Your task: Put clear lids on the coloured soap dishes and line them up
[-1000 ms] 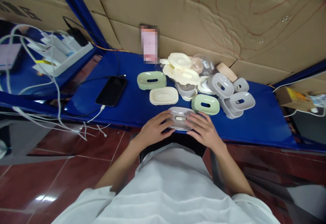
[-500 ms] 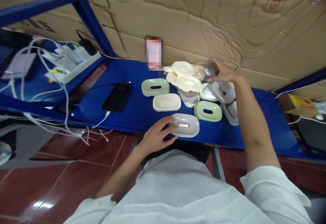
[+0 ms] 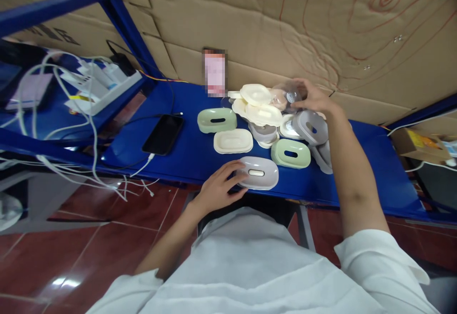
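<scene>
A pale mauve oval soap dish [image 3: 266, 179] lies near the shelf's front edge, with a whitish oblong piece in its middle. My left hand [image 3: 223, 187] grips its left end, fingers over the rim and thumb at the near side. Farther back, my right hand [image 3: 314, 97] has its fingers on a clear plastic piece [image 3: 293, 96], whose exact kind I cannot make out. Beside that sits a pile of cream dish parts [image 3: 264, 114]. Closer in are a light green dish [image 3: 291, 153], another green one [image 3: 217, 120], a cream dish [image 3: 233, 141] and a grey dish [image 3: 310, 128].
A black phone [image 3: 163, 134] with a white cable lies left on the blue shelf [image 3: 193, 161]. Another phone [image 3: 214, 72] leans against the cardboard wall [image 3: 250, 28]. A power strip [image 3: 110, 92] with tangled white cables stands at far left, and a small cardboard box [image 3: 421, 147] at right.
My right hand has shifted slightly left with its fingers on the clear plastic piece. My left hand stays on the mauve soap dish.
</scene>
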